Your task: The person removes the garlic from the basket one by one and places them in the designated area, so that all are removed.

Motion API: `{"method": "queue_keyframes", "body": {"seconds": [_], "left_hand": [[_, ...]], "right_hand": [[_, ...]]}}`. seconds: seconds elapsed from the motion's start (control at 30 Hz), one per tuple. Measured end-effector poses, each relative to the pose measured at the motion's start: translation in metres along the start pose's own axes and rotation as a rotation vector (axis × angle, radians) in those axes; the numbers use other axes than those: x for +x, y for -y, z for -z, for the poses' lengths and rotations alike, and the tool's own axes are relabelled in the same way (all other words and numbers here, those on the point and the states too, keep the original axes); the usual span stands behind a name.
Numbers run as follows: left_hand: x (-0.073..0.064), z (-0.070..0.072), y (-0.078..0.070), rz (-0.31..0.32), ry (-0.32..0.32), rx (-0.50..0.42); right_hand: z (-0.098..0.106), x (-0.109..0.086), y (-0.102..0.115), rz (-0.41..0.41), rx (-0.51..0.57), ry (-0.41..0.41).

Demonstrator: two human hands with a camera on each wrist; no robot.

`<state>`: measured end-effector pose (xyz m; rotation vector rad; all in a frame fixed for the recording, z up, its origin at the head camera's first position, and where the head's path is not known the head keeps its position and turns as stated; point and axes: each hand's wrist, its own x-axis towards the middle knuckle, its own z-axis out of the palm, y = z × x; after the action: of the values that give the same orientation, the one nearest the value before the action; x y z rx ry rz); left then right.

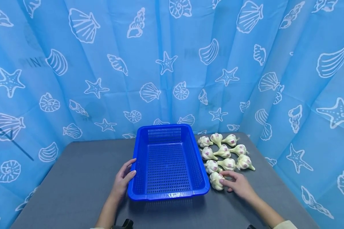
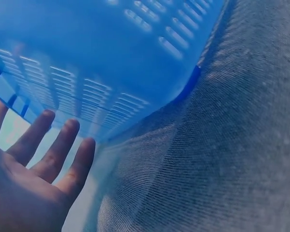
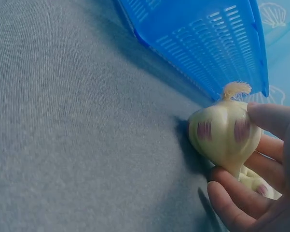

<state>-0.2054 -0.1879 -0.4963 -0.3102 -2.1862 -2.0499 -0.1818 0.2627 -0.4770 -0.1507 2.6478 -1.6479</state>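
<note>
A blue plastic basket (image 1: 167, 159) with slotted walls sits on the grey table. My left hand (image 1: 124, 178) is at its left rim, thumb and fingertips touching the edge. In the left wrist view the fingers (image 2: 55, 150) extend fairly straight beside the slotted outer wall. Right of the basket, my right hand (image 1: 239, 184) holds the nearest garlic bulb (image 1: 217, 181) between thumb and fingers. Seen from the right wrist, this pale garlic bulb (image 3: 224, 133) has purple streaks and a tuft of dry roots pointing toward the basket.
Several more garlic bulbs (image 1: 223, 151) lie in rough rows along the basket's right side, close to its wall. A blue curtain (image 1: 166, 79) with white shell prints hangs behind and beside the grey table (image 1: 83, 181).
</note>
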Motion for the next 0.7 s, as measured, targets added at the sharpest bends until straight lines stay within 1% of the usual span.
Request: {"method": "queue_keyframes", "body": {"seconds": [0.1,0.2,0.3,0.47,0.57,0.7], "left_hand": [[-0.002,0.002,-0.001,-0.008,-0.004,0.043],[-0.003,0.004,-0.001,-0.035,-0.019,0.095],[-0.007,0.007,-0.001,-0.065,-0.047,0.156],[-0.014,0.01,-0.005,-0.092,-0.075,0.248],[-0.016,0.015,-0.008,-0.13,-0.106,0.283],[-0.015,0.026,-0.008,-0.223,-0.177,0.285]], "right_hand": [[0.0,-0.001,-0.002,0.001,-0.031,0.001],[0.001,-0.003,-0.001,0.002,-0.049,-0.007],[0.002,-0.004,0.0,-0.003,-0.074,-0.043],[0.01,-0.002,0.003,0.002,-0.168,-0.131],[0.017,0.003,0.004,0.072,-0.221,-0.191],[0.028,0.013,0.004,0.235,-0.33,-0.239]]}}
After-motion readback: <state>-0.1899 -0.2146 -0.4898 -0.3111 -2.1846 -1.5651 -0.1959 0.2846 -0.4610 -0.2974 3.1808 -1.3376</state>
